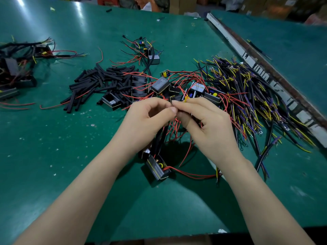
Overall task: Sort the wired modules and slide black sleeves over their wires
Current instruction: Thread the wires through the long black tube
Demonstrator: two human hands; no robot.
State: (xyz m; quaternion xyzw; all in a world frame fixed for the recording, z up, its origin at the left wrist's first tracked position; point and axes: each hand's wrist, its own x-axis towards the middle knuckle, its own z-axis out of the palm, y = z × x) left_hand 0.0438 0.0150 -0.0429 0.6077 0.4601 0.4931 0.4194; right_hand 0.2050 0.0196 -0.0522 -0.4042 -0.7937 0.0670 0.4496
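Note:
My left hand (150,115) and my right hand (200,119) meet fingertip to fingertip above the green table (70,156), pinching red wires and a black sleeve (161,137) that hangs below the left hand. A small yellow piece (186,98) sticks up at the right fingertips. Under my wrists lies a dark wired module (157,167) with red wires (191,174) trailing right. Just beyond my hands several more modules (160,84) sit tangled in red wire. A heap of loose black sleeves (104,82) lies to their left.
A big bundle of yellow, purple and black wires (251,99) spreads on the right, beside a raised metal strip (261,68) between tables. Sleeved modules (17,68) are piled at the far left. A small cluster of modules (148,52) lies further back. A person stands at the far edge.

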